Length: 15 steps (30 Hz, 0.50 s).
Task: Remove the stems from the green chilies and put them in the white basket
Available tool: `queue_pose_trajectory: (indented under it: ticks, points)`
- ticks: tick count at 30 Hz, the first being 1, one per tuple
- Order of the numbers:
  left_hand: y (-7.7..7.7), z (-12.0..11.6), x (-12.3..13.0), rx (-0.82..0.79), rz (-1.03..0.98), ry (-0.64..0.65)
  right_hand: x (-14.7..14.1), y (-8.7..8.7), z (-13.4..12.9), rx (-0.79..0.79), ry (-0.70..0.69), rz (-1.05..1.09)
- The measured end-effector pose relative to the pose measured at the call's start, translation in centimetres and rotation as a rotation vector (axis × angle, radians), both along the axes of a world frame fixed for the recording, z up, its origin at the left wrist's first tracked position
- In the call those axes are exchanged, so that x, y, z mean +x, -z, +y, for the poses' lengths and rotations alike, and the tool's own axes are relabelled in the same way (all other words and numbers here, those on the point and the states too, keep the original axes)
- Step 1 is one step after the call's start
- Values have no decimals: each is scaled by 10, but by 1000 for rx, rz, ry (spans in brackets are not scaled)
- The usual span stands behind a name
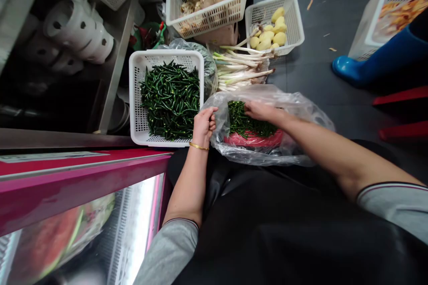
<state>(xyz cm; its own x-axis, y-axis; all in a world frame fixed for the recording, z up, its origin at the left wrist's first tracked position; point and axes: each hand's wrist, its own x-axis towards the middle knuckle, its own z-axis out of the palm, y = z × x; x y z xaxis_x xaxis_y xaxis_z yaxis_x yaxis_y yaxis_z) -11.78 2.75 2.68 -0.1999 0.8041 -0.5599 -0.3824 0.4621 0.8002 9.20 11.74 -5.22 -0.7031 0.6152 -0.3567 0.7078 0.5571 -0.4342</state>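
Observation:
My right hand (259, 111) reaches into an open clear plastic bag (301, 107), its fingers curled down into a heap of thin green chili peppers (239, 116). Red plastic (256, 139) shows beneath that heap. My left hand (204, 125), with a gold bangle at the wrist, is closed at the bag's left edge; whatever its fingers hold is hidden. Beside it stands a white slotted basket (133, 98) piled with glossy green chili peppers (171, 100).
Behind the bag lie long scallions (244, 69). Farther back are a basket (297, 22) of peeled potatoes (269, 33) and a crate (214, 20) of brown roots. A glass-fronted cooler (83, 182) flanks my left. Someone's blue boot (371, 60) stands at right near another crate (371, 18).

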Motion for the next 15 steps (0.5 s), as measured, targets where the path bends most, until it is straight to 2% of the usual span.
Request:
queue_pose_trajectory:
  ticks: [2, 5, 9, 11, 13, 15]
  points:
    - [-1, -4, 11, 46, -129, 73, 12, -7, 6, -72, 106, 31]
    - [11, -8, 35, -1, -300, 169, 21, -26, 6, -267, 322, 191]
    - [37, -3, 55, -200, -443, 230, 13, -56, -3, -483, 385, 397]
    - [44, 0, 51, -226, -472, 208, 2, -65, -7, -400, 411, 308]
    - [44, 2, 41, -229, -456, 164, -15, -65, -10, -187, 400, 151]
    - [39, 3, 27, -235, -425, 129, -35, -57, -15, 39, 250, 43]
